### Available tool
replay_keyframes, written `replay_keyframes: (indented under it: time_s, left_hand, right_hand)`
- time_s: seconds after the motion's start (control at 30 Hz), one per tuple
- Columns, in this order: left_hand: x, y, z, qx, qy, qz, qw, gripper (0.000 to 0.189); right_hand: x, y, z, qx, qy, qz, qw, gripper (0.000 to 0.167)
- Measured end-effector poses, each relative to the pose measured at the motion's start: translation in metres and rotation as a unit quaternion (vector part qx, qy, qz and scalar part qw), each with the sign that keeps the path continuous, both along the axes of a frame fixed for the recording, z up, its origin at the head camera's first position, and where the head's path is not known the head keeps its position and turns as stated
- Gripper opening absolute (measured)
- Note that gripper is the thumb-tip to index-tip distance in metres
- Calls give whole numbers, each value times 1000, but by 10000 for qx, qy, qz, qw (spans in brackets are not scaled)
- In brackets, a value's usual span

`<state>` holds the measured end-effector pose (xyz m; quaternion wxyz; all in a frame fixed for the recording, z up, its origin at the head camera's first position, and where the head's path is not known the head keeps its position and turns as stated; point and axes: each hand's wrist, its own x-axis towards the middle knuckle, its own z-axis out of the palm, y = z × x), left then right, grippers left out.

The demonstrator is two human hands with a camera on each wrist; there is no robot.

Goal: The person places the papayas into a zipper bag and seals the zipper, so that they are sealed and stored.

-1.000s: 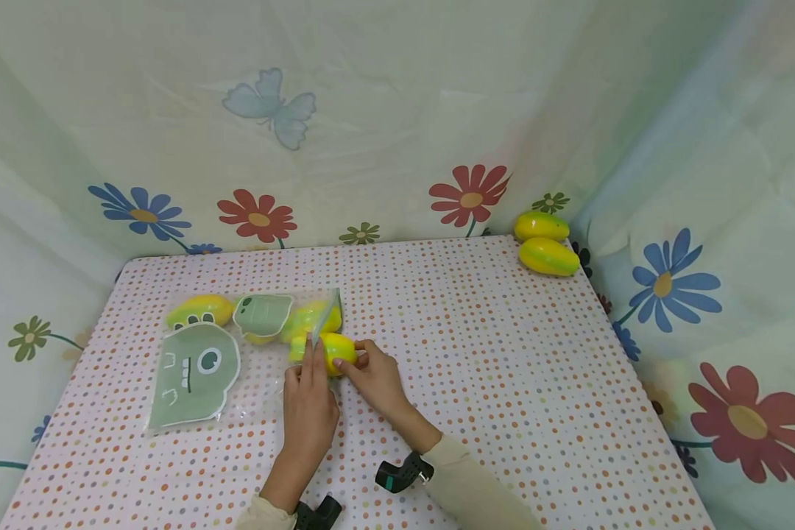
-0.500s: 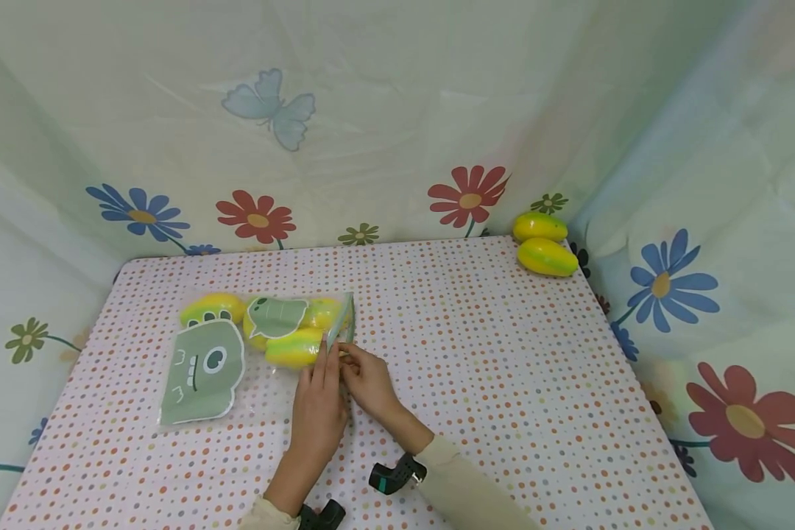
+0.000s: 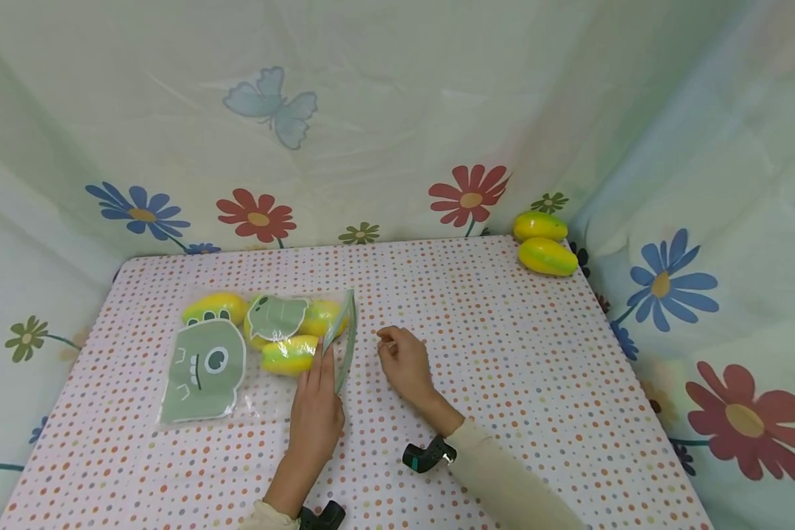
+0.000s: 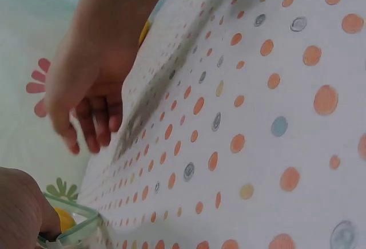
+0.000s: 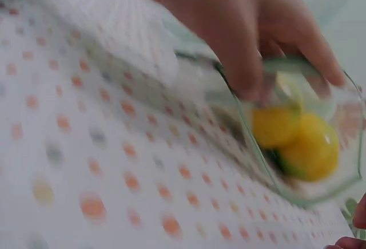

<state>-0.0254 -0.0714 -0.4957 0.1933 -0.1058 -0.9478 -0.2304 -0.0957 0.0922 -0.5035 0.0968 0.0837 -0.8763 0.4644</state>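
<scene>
A clear zip bag (image 3: 265, 397) with green cartoon monster prints lies on the table, its green-edged mouth facing right. Several yellow-green mangoes (image 3: 290, 356) are inside it, partly behind the prints. My left hand (image 3: 316, 419) holds the upper rim of the bag's mouth with fingers and thumb. In the right wrist view the mouth gapes, and yellow mangoes (image 5: 311, 149) show through it. My right hand (image 3: 405, 364) is to the right of the bag, apart from it, fingers loosely bent and holding nothing. The left wrist view shows this right hand (image 4: 86, 94) above the dotted cloth.
Two more mangoes (image 3: 547, 257) sit side by side at the table's far right corner. A dotted cloth (image 3: 503, 353) covers the table. Flower-printed curtains (image 3: 384, 132) hang behind and at both sides.
My right hand pushed a mango into the bag, let it go and drew back to the right. The bag shifted slightly right, while my left hand stayed on its rim.
</scene>
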Motion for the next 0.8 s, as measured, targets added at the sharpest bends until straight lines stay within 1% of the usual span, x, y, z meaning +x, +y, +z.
replay_keyframes:
  time_s: [0.13, 0.23, 0.33, 0.43, 0.5, 0.6, 0.73, 0.8]
  left_hand:
    - [2, 1, 0, 102, -177, 37, 9998, 80]
    - [3, 2, -1, 221, -249, 44, 9994, 79]
    - [3, 2, -1, 290, -288, 42, 9992, 79]
    - [3, 1, -1, 289, -342, 41, 9990, 81]
    - [4, 1, -1, 287, -378, 38, 9989, 81]
    - [5, 1, -2, 307, -447, 42, 9985, 81]
    - [6, 1, -4, 307, -466, 58, 9984, 81]
    - [6, 1, -5, 294, -446, 53, 9986, 81]
  right_hand:
    - [-13, 30, -1, 271, -48, -252, 9993, 19]
    - [-19, 48, 0, 373, -67, -400, 9985, 19]
    - [-27, 66, 5, 620, -18, -543, 9966, 21]
    - [-41, 86, 14, 1071, -88, -787, 9911, 24]
    - [-53, 102, 20, 1428, -190, -983, 9847, 28]
    - [-72, 130, 30, 2038, -285, -1219, 9710, 36]
    - [-94, 165, 45, 2896, -442, -1392, 9459, 48]
    - [-103, 179, 52, 3181, -614, -1437, 9351, 54]
